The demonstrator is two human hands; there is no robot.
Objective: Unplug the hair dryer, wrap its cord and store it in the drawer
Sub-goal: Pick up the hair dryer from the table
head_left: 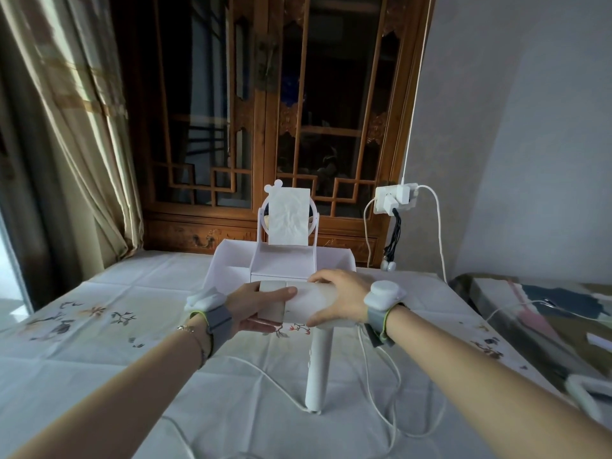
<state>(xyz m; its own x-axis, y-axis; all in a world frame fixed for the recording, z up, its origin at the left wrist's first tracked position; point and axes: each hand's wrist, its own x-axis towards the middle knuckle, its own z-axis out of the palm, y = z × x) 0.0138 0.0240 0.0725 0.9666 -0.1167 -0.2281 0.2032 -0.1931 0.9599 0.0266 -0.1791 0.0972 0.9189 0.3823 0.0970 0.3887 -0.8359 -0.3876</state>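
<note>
We hold the hair dryer [308,304] above the table, left hand [256,304] and right hand [337,299] both gripping its barrel, cord [374,389] trailing loose, so wrapping probably comes next.

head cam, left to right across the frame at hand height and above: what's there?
curtain → left hand → hair dryer → right hand → wall outlet → bed

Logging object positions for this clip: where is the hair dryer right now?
In the head view, centre frame, the hair dryer is held above the table between the left hand and right hand, just before the white vanity organiser.
</note>
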